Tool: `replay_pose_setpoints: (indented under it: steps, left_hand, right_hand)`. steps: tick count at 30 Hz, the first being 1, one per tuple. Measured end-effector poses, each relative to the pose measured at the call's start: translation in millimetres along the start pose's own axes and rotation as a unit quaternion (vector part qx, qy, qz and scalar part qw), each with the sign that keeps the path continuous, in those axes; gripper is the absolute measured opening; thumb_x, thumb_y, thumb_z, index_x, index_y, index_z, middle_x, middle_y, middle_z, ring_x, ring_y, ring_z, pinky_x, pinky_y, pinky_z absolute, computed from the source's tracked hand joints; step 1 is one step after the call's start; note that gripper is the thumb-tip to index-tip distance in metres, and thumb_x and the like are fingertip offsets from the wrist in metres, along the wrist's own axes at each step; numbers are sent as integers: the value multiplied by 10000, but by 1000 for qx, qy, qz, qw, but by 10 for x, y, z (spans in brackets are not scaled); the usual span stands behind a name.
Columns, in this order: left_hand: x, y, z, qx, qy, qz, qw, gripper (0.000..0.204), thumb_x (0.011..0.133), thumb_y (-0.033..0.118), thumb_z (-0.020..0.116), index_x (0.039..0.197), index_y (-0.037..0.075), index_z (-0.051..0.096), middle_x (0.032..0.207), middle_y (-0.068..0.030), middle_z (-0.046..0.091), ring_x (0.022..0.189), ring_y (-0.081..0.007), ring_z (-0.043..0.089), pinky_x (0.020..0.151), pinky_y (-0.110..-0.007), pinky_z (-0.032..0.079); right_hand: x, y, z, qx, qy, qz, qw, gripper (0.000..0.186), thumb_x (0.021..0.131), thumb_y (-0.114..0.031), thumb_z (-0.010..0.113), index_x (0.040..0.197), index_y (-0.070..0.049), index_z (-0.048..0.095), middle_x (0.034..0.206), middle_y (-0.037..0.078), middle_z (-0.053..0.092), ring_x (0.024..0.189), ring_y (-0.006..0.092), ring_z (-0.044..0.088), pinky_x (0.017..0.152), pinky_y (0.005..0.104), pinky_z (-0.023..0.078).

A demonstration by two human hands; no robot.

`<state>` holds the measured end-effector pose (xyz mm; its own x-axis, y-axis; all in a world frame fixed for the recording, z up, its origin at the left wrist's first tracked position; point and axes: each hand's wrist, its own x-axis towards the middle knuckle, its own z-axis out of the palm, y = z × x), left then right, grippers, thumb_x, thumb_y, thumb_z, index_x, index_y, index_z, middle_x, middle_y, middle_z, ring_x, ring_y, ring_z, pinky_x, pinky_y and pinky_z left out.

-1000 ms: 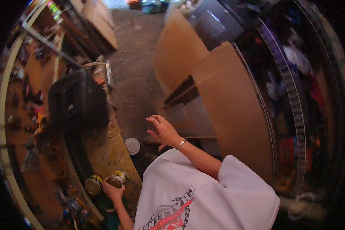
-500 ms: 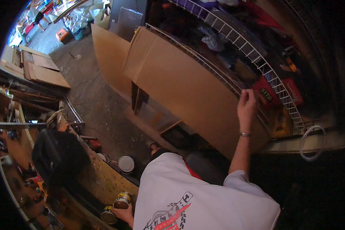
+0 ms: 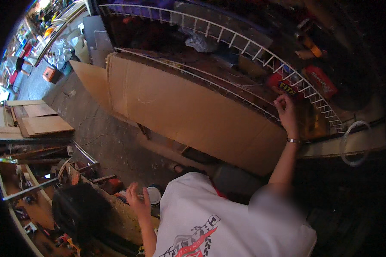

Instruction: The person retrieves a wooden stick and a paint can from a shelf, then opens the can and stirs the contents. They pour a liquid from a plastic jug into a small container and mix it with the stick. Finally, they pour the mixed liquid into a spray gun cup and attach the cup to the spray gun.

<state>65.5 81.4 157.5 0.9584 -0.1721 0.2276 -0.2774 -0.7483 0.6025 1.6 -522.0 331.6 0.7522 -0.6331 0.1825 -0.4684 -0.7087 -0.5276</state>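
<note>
My right hand (image 3: 287, 113) is raised on the right, fingers curled at the lower white wire shelf (image 3: 227, 92), just below a red package (image 3: 324, 81); what it holds, if anything, is too small to make out. A tall cardboard sheet (image 3: 188, 111) leans along the shelves. My left hand (image 3: 138, 201), slightly blurred, is raised with fingers apart and empty, over a speckled board (image 3: 126, 214) on the left. Beside it are a black case (image 3: 81, 207) and a round white lid (image 3: 154, 195). The cans are mostly hidden at the lower edge.
Stacked wooden boards (image 3: 47, 125) and a cluttered bench (image 3: 30, 192) line the left. An orange box (image 3: 49, 74) stands on the floor (image 3: 90, 111) toward the bright opening, where a person (image 3: 21, 64) is partly visible. A clear coil (image 3: 354, 160) hangs at the right.
My view has swung toward the shelves on the right. My right hand has risen to the wire shelf. My left hand has let go of the cans and lifted.
</note>
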Motion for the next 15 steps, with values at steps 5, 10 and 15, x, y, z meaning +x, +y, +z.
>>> replay_pose_setpoints:
  steps: [5,10,15]
  left_hand:
    - [1545,1154,300,-54,-82,260,961,285,859,141,764,1118,65,671,1163,-124,681,1107,-353,635,962,-472,490]
    - [2278,2334,643,-123,-128,428,886,234,841,166,762,1042,75,684,1087,-103,680,1027,-329,639,910,-463,504]
    - [2719,2933,908,-105,-137,477,862,286,853,160,753,1110,65,672,1193,-126,657,1111,-352,622,948,-479,495]
  right_hand:
    - [139,212,45,-139,-7,-103,985,214,981,-150,674,1150,-20,651,1042,175,717,1008,371,680,876,408,519]
    - [397,409,44,-92,27,-73,993,241,1017,-211,637,1177,-31,653,1058,200,713,1024,414,668,880,428,527]
    - [436,348,-50,-68,7,-16,998,270,1057,-288,587,1170,-52,654,1062,194,708,991,403,668,882,446,515]
